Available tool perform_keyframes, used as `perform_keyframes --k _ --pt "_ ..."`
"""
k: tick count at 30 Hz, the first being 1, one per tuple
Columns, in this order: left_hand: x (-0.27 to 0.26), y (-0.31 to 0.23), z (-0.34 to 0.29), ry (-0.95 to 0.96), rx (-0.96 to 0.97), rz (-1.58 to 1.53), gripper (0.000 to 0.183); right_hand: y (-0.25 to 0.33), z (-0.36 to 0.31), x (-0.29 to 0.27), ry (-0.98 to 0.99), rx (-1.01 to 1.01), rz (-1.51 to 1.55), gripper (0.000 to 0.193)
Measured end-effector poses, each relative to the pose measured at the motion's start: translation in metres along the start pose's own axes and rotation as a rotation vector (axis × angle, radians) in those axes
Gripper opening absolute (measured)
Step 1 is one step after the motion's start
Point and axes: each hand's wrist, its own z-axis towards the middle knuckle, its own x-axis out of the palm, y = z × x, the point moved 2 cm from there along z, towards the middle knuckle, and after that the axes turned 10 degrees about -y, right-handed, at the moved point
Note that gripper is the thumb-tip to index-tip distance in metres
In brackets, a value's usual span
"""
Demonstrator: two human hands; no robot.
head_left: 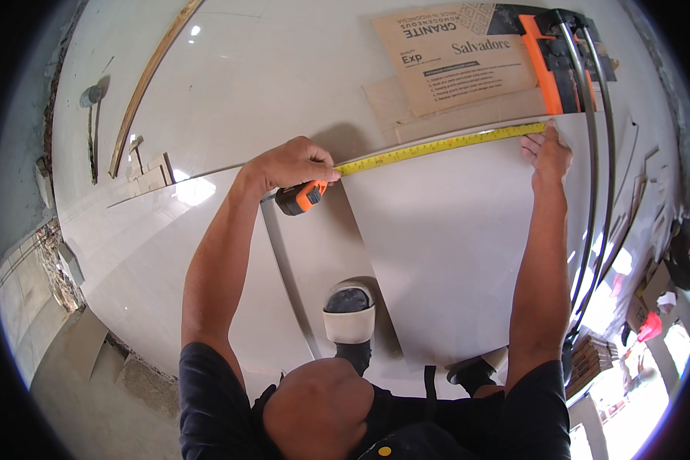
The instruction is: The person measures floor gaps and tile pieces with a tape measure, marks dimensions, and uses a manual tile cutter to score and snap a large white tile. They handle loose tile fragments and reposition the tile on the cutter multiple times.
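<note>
A yellow tape measure blade (445,143) is drawn out along the far edge of a large pale tile (445,245). My left hand (299,162) pinches the blade near the tile's far left corner, closed on it. Just below those fingers is the orange and black tape measure case (300,198). My right hand (550,153) is closed around the free end of the blade, by the tile's far right corner. Between this tile and a second pale tile (238,268) on the left runs a gap, where my sandalled foot (350,310) stands.
A tile cutter (544,69) with long metal rails stretches down the right side. Beyond the blade lies flattened cardboard (460,65). At the far left are a wooden strip (149,84), a long-handled tool (92,115) and tile offcuts (152,178). More tile strips (629,207) lie at right.
</note>
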Motion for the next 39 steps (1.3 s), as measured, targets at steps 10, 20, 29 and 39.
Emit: perform_keyframes --k 10,20,29,39 --pt "0.0007 0.0017 0.0010 -0.004 0.017 -0.011 0.024 0.0004 0.0002 0.0001 0.000 0.006 -0.014 0.040" --pt "0.0013 0.0020 -0.0001 -0.012 0.004 -0.026 0.025 -0.0003 0.0010 -0.0002 -0.003 -0.009 -0.029 0.041" --pt "0.0017 0.0008 -0.0015 -0.014 0.010 -0.031 0.025 -0.0012 0.0020 -0.0007 0.015 -0.008 -0.015 0.042" --pt "0.0015 0.0000 -0.0021 -0.019 -0.012 -0.020 0.026 -0.0017 0.0032 -0.0007 0.007 -0.002 -0.023 0.043"
